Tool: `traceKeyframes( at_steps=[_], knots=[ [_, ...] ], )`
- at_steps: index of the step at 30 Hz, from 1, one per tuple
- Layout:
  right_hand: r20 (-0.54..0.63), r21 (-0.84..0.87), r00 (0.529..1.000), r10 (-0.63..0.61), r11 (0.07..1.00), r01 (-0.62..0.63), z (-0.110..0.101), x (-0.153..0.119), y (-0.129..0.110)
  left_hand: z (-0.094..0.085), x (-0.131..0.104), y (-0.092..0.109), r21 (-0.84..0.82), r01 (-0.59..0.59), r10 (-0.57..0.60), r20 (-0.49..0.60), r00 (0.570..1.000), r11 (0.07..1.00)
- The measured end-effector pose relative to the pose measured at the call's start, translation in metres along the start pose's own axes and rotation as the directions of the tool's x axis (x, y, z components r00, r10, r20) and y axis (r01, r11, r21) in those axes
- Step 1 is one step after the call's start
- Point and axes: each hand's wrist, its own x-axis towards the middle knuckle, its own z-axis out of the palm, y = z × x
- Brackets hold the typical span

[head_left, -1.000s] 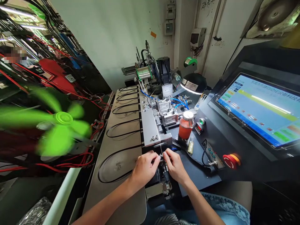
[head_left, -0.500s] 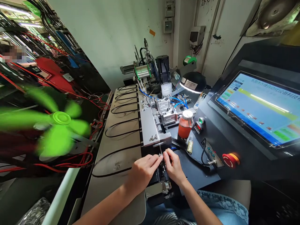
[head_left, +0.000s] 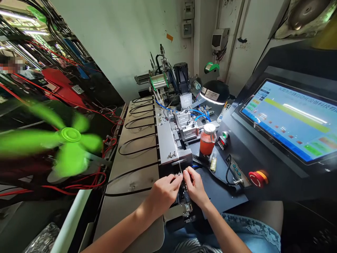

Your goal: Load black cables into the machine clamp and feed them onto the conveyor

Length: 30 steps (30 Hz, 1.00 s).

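My left hand (head_left: 167, 189) is closed in a pinch at the near end of the machine's metal track. A black cable (head_left: 126, 194) loops over the beige table and runs in under this hand. Facing it, my right hand (head_left: 194, 185) is also pinched, its fingertips almost touching the left ones. Whatever lies between the right fingertips is too small and covered to make out. Just beyond both hands is the metal guide block (head_left: 184, 157) with a thin slot. Below them sits a small metal fixture (head_left: 181, 211).
More black cable loops (head_left: 137, 143) hang over the beige table (head_left: 116, 218). A jar with orange contents (head_left: 207, 140) stands right of the track. Further right are a red stop button (head_left: 256, 179) and a touchscreen (head_left: 289, 123). A green fan (head_left: 70, 135) spins at left.
My left hand has turned slightly, and the nearest cable loop has shifted on the table with it. My right hand stays almost still. The view has tilted a little.
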Motion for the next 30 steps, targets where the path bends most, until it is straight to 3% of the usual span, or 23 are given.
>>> traceKeyframes(
  at_steps=[8, 11, 14, 16, 18, 20, 28, 30],
  knots=[
    [0.0, -0.058, 1.0, -0.017, 0.998, 0.017, -0.001, 0.001, 0.004, 0.0, 0.003, -0.001, 0.01, 0.007, -0.008, 0.061, 0.998, 1.0],
    [-0.02, -0.119, 0.999, -0.044, 0.992, 0.041, -0.011, 0.001, 0.003, -0.003, -0.005, -0.006, -0.099, 0.191, -0.183, 0.087, 0.979, 0.977],
    [-0.023, -0.243, 0.991, -0.13, 0.963, 0.121, -0.02, -0.002, -0.005, -0.01, -0.014, -0.013, -0.198, 0.413, -0.38, 0.186, 0.906, 0.889],
    [0.051, -0.375, 0.973, -0.224, 0.899, 0.227, -0.023, -0.006, -0.011, -0.015, -0.016, -0.018, -0.197, 0.48, -0.425, 0.265, 0.866, 0.855],
    [0.127, -0.486, 0.95, -0.284, 0.817, 0.309, -0.022, -0.01, -0.014, -0.018, -0.016, -0.022, -0.187, 0.49, -0.416, 0.327, 0.848, 0.852],
    [0.129, -0.537, 0.944, -0.305, 0.778, 0.325, -0.023, -0.014, -0.014, -0.02, -0.014, -0.024, -0.188, 0.486, -0.4, 0.36, 0.843, 0.854],
    [-0.051, -0.579, 0.898, -0.437, 0.745, 0.33, -0.053, -0.029, -0.015, -0.019, -0.012, -0.016, -0.172, 0.476, -0.393, 0.366, 0.844, 0.862],
    [-0.092, -0.59, 0.904, -0.418, 0.754, 0.289, -0.06, -0.032, -0.011, -0.023, -0.01, -0.014, -0.155, 0.458, -0.378, 0.37, 0.848, 0.875]
  ],
)
